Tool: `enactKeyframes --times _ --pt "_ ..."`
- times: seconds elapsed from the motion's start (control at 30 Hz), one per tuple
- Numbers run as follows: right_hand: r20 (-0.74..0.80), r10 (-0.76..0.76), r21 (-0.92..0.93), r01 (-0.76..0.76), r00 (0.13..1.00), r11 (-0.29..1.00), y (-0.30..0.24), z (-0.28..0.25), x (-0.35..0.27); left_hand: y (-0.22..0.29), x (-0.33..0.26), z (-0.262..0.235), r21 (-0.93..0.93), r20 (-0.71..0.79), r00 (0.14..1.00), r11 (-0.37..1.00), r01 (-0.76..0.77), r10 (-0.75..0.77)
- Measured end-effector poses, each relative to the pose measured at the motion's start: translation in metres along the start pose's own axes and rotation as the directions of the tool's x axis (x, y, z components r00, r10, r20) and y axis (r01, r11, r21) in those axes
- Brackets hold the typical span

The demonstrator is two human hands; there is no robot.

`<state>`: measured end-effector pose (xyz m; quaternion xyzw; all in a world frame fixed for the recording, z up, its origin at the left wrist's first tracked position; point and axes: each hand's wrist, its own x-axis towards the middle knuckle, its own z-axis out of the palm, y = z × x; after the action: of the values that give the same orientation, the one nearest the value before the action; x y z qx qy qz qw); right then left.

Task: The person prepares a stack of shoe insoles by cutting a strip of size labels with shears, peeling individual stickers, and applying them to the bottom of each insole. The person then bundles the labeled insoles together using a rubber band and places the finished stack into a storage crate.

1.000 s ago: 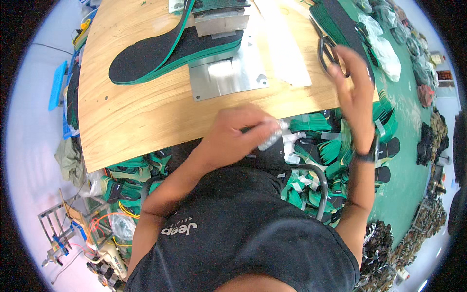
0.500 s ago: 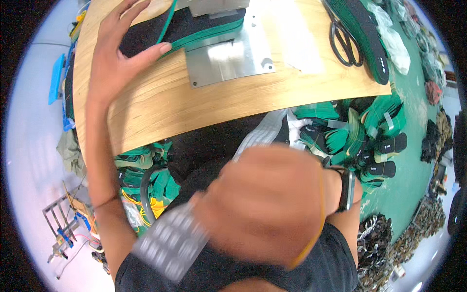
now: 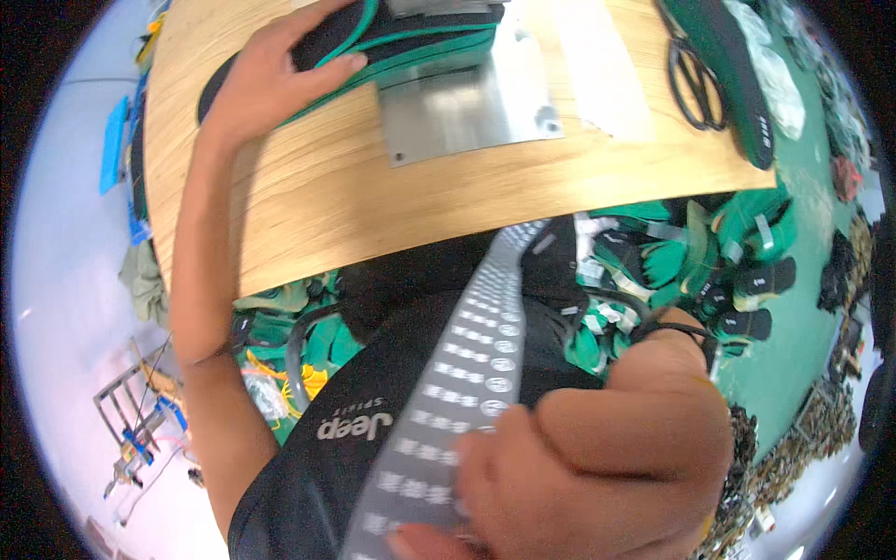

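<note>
A stack of black and green insoles lies at the table's far side, its right end under a metal part. My left hand grips the stack's left part, thumb along the near green edge; some fingertips are out of sight. A green edge curves up above the thumb. Close to the camera, my right hand pinches a long grey strip of printed labels between thumb and fingers. The strip runs from below the table edge toward me, over my dark shirt. Beneath the metal part lies a shiny metal plate.
Black-handled scissors and another stack of insoles lie on the wooden table at the right. Bundled green insoles sit below the table's right edge. A metal frame with blue parts stands on the floor at lower left.
My right hand has moved right and down, and the label strip now stretches out in longer view. My left hand has closed in on the insoles, and the view has shifted slightly.
</note>
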<state>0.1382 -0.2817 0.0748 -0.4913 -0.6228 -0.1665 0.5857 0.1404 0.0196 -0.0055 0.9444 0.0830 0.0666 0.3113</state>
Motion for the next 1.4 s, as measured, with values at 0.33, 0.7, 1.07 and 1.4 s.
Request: enactKeyframes --times 0.33,0.7,1.07,1.4 --pt "0.379 0.827 0.093 -0.907 0.415 0.412 0.061 0.0 -0.065 0.002 -0.003 -0.008 -0.503 -0.288 0.957 0.857 -0.114 -0.042" --pt "0.27 0.962 0.309 -0.945 -0.022 -0.108 0.131 0.005 -0.022 0.012 0.0 -0.015 -0.531 -0.066 0.993 0.846 0.044 -0.093" --pt "0.264 0.963 0.305 -0.943 -0.053 -0.136 0.147 0.012 -0.026 -0.005 -0.003 -0.017 -0.536 -0.036 0.984 0.834 0.127 -0.173" --pt "0.261 0.963 0.26 -0.956 -0.068 -0.138 0.151 0.01 -0.023 -0.004 -0.002 -0.014 -0.432 -0.156 0.988 0.898 -0.084 0.017"
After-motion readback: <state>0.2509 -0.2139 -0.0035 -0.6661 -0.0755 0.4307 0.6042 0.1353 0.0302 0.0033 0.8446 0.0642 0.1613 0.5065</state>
